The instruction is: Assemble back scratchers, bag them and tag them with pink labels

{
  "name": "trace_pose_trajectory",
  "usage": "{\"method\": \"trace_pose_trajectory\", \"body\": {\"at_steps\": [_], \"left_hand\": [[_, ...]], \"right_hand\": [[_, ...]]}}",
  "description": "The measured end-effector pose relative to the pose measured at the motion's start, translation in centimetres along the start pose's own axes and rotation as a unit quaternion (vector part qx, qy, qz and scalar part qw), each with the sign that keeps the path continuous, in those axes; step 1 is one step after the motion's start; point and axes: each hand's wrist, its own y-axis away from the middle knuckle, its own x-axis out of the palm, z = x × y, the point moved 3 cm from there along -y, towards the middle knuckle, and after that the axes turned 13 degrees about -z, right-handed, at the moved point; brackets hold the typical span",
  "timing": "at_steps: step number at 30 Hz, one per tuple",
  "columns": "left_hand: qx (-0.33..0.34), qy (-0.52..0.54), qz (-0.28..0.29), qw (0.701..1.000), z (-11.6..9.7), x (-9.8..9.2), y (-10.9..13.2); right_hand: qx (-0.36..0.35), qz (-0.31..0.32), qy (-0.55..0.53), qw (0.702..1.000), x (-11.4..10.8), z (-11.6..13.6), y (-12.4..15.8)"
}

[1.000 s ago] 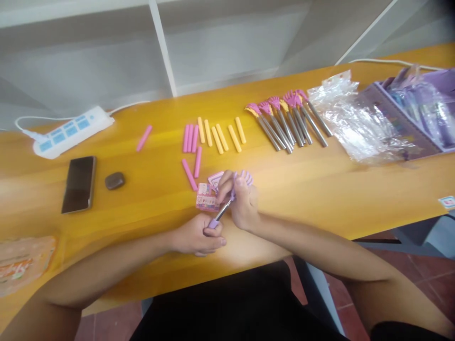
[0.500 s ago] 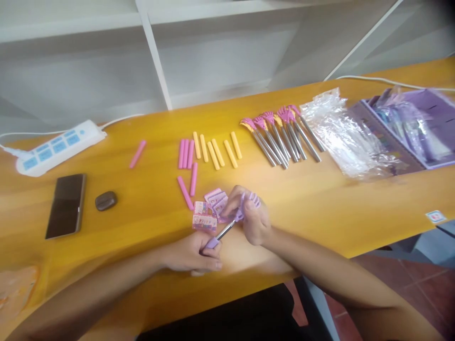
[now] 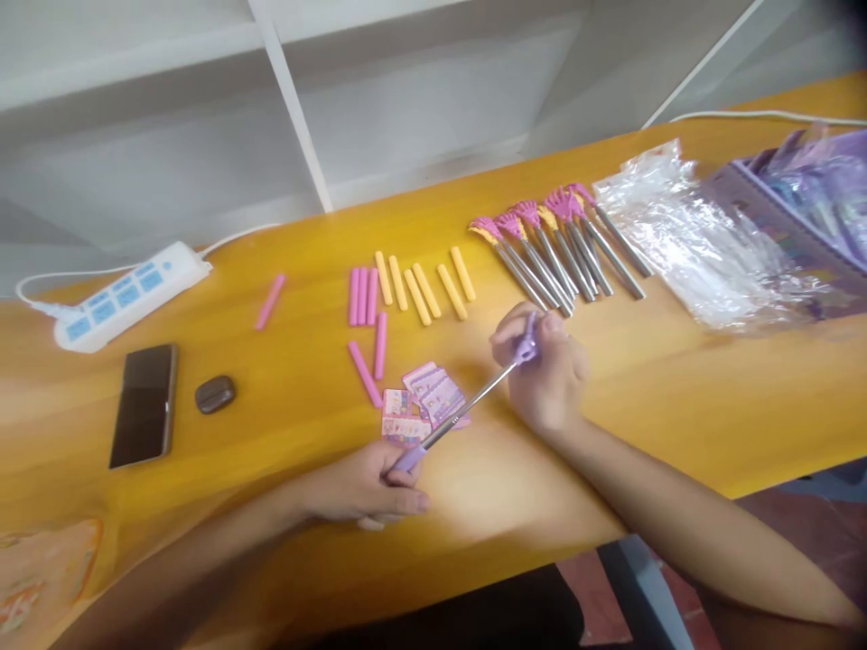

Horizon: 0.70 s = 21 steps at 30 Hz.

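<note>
A purple telescopic back scratcher (image 3: 482, 394) stretches between both hands above the table. My left hand (image 3: 372, 483) is closed round its purple handle. The fingers of my right hand (image 3: 545, 370) pinch its purple claw head, which they partly cover. Below the metal rod lie several small printed cards (image 3: 433, 394) in pink and purple. Beyond them are several pink tubes (image 3: 363, 296) and several yellow tubes (image 3: 421, 291). Further right, a bunch of back scratchers (image 3: 562, 244) with pink and yellow claw heads rests on the table.
Clear plastic bags (image 3: 704, 244) lie at the right, against a purple box (image 3: 759, 203) with wrapped items. At the left are a white power strip (image 3: 132, 298), a phone (image 3: 142, 406) and a dark computer mouse (image 3: 215, 394). White shelving (image 3: 291, 99) backs the wooden table.
My right hand has moved up and right with the claw head, away from my left hand. The scratcher's metal rod has drawn out longer. The whole view has shifted slightly.
</note>
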Motion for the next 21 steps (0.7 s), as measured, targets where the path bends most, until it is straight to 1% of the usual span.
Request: {"method": "trace_pose_trajectory", "body": {"at_steps": [3,5,6,7,8,9,10,12,14,16,18,19,21], "left_hand": [[0.016,-0.074,-0.049,0.996,-0.9,-0.7,0.4],[0.036,-0.161,-0.095,0.982,-1.9,-1.4,0.9],[0.051,-0.213,-0.117,0.969,-2.4,-1.8,1.3],[0.075,-0.272,-0.138,0.949,-2.9,-2.2,1.8],[0.100,-0.334,-0.158,0.924,-3.3,-2.6,2.3],[0.120,-0.395,-0.187,0.892,-3.7,-3.1,3.0],[0.134,-0.451,-0.227,0.853,-4.0,-3.6,3.7],[0.146,-0.546,-0.311,0.764,-4.4,-4.5,5.1],[0.137,-0.618,-0.374,0.677,-4.9,-5.1,6.2],[0.105,-0.675,-0.418,0.599,-5.6,-5.4,7.0],[0.074,-0.708,-0.460,0.532,-6.7,-5.9,7.8],[0.070,-0.713,-0.481,0.504,-7.4,-6.3,8.4],[0.080,-0.712,-0.523,0.462,-8.6,-7.2,9.9]], "right_hand": [[-0.006,-0.096,-0.038,0.995,-0.6,-0.3,-2.9],[-0.001,-0.150,-0.066,0.986,-1.2,-0.3,-4.8],[0.005,-0.175,-0.076,0.982,-1.7,-0.1,-5.8],[0.013,-0.201,-0.087,0.976,-2.3,0.2,-6.9],[0.022,-0.230,-0.100,0.968,-3.1,0.5,-7.9],[0.031,-0.263,-0.117,0.957,-4.0,1.0,-9.0],[0.039,-0.298,-0.136,0.944,-5.0,1.5,-10.0],[0.048,-0.364,-0.170,0.915,-7.1,2.6,-11.8],[0.042,-0.411,-0.196,0.889,-8.8,3.5,-13.1],[0.031,-0.426,-0.220,0.877,-9.6,4.4,-13.9],[0.010,-0.421,-0.249,0.872,-9.8,5.4,-14.3],[-0.004,-0.413,-0.264,0.872,-9.8,6.1,-14.6],[-0.016,-0.403,-0.305,0.863,-9.5,7.9,-15.2]]}}
